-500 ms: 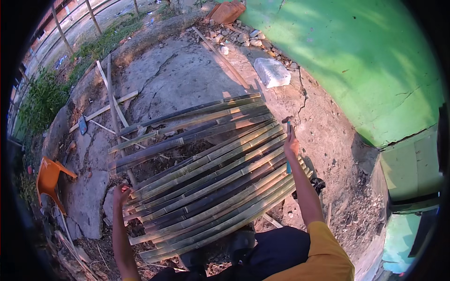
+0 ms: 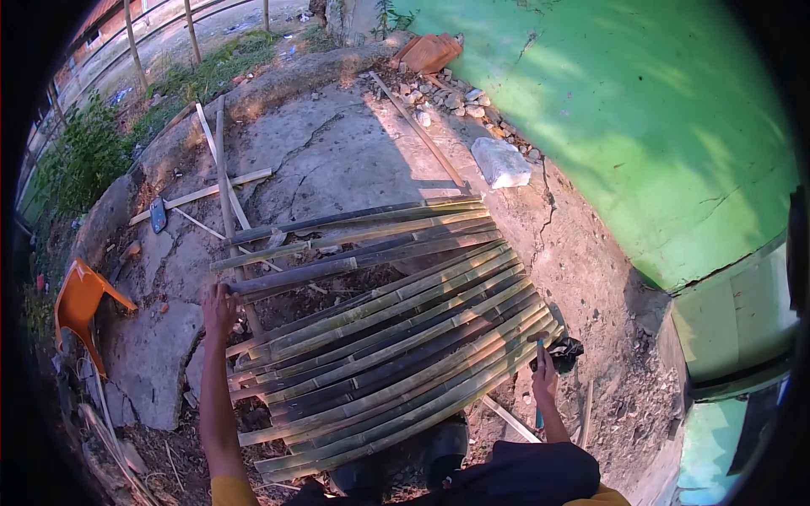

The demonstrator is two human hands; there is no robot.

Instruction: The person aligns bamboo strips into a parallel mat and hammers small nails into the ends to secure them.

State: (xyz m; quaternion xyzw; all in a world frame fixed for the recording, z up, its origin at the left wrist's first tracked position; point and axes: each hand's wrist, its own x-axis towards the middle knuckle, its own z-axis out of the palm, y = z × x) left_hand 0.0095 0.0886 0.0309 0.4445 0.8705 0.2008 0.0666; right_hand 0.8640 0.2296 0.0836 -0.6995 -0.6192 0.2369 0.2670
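Note:
My left hand (image 2: 219, 308) has its fingers closed around the left end of a dark bamboo slat (image 2: 337, 266). My right hand (image 2: 545, 381) grips a hammer (image 2: 537, 338) with a bluish-green handle, head up, beside the right ends of the nearer slats. Several split bamboo slats (image 2: 396, 337) lie side by side in front of me, running left to right. A gap parts this near group from the slat at my left hand. Beyond that slat lie a lighter slat (image 2: 363, 239) and another dark one (image 2: 337, 218).
Crossed wooden poles (image 2: 224, 169) lie on the cracked ground at the far left, near a blue phone-like object (image 2: 158, 215). An orange plastic chair (image 2: 78, 299) is at the left. A white block (image 2: 501, 163) sits by the green wall (image 2: 658, 126). Black plastic (image 2: 567, 352) lies right.
My left hand has moved up and taken hold of the dark slat's end. My right hand has come down and nearer with the hammer. The whole view has shifted slightly.

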